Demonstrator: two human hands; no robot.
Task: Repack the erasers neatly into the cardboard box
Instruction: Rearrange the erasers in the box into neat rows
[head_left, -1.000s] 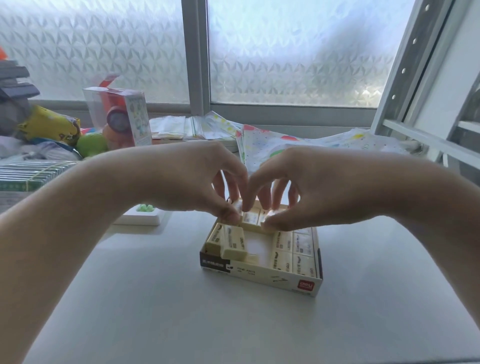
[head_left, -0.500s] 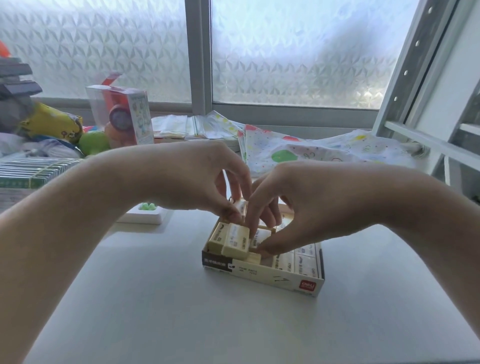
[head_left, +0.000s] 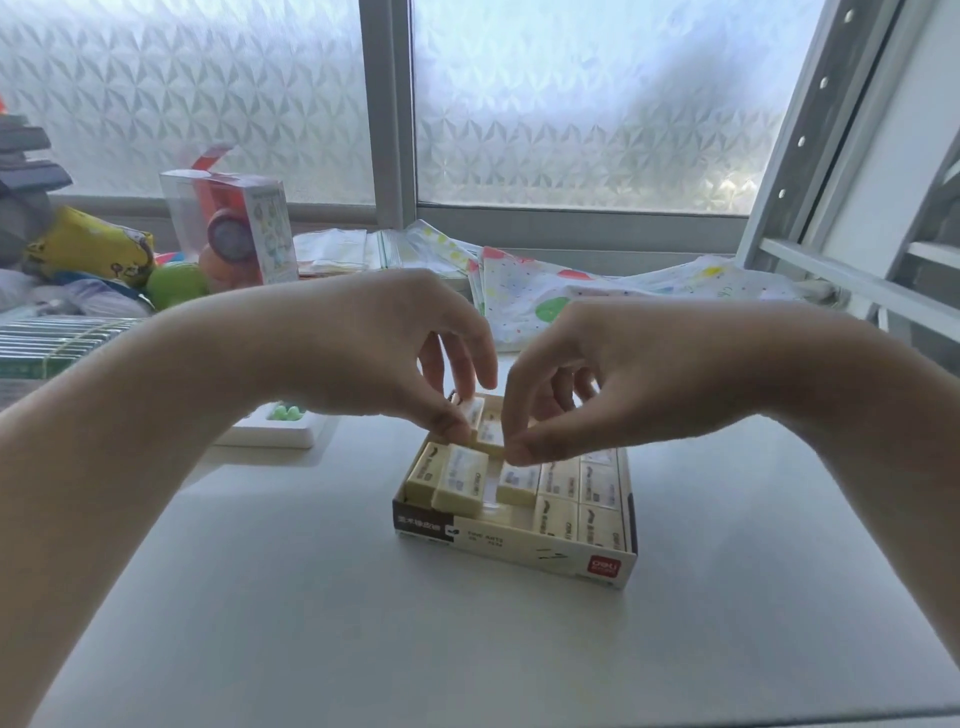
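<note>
A shallow cardboard box (head_left: 540, 551) with a red logo sits on the white table, holding several cream erasers. The erasers on the right (head_left: 582, 499) lie flat in rows. Two erasers at the left (head_left: 457, 480) stand tilted above the others. My left hand (head_left: 395, 353) pinches an eraser (head_left: 475, 413) at the box's far side between thumb and forefinger. My right hand (head_left: 597, 384) pinches the eraser beside it (head_left: 491, 434), its thumb tip resting just above the middle row. A gap shows near the box's front middle.
A small white tray (head_left: 270, 431) with green pieces lies left of the box. Toys and a clear toy package (head_left: 234, 228) crowd the back left. Patterned bags (head_left: 597, 291) lie along the window sill. A white shelf frame (head_left: 831, 171) leans at the right.
An eraser that my right hand lowered into the middle gap now lies in the box. Both hands' fingertips have come back together on erasers at the box's far side.
</note>
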